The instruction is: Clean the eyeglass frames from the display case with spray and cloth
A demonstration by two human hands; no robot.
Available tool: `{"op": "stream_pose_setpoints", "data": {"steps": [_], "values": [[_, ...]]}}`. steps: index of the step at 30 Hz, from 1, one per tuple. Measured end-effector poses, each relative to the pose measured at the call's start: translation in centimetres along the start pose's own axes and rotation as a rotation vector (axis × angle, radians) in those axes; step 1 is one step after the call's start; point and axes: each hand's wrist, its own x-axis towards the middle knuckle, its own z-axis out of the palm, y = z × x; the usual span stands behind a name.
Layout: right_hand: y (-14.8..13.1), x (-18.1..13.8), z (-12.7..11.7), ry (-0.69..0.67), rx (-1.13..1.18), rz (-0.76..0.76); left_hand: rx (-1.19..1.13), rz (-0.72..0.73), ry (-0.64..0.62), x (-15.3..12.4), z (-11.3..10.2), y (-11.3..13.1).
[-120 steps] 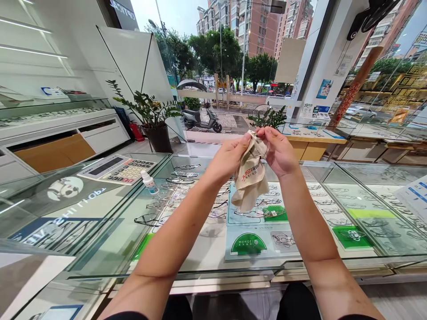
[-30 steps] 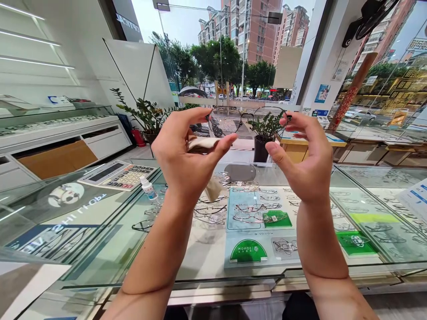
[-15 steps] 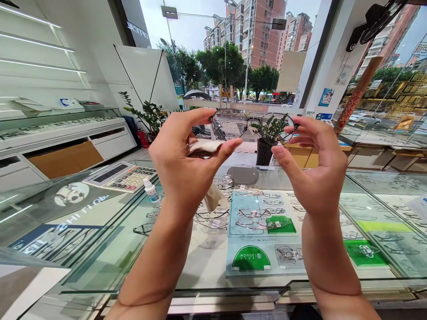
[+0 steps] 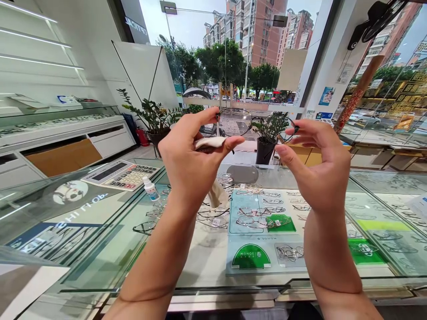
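Observation:
A pair of round, thin dark-framed eyeglasses [image 4: 251,126] is held up at chest height between my two hands, in front of the window. My left hand [image 4: 195,144] pinches the left end of the frame near the hinge. Tucked in that same hand is a pale cleaning cloth [image 4: 211,142], whose lower end hangs below the palm. With thumb apart, my right hand [image 4: 316,155] grips the right end of the frame by the fingertips. Through the clear lenses the street and a potted plant show.
Beneath my arms lies a glass display counter [image 4: 203,284] with several eyeglasses inside. On it, to the left, are a small white spray bottle [image 4: 151,189] and a large calculator [image 4: 120,175]. Potted plants [image 4: 265,149] stand beyond, before the glass door.
My left hand has shifted slightly to the right with its end of the eyeglasses, and the frame is turned a little. My right hand stays almost in place.

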Motion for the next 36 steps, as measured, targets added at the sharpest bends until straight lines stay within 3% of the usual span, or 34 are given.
{"op": "stream_pose_setpoints", "data": {"steps": [6,25,36], "values": [[0.7,0.2,-0.2,-0.034,0.005,0.008,0.003,0.044,0.039,-0.3,0.8,-0.3],[1.4,0.5,-0.6,-0.089,-0.001,-0.026,0.055,-0.022,0.017,-0.7,0.9,1.1],[1.8,0.5,-0.1,-0.103,0.061,0.045,0.012,0.096,0.107,-0.4,1.2,1.4]]}}
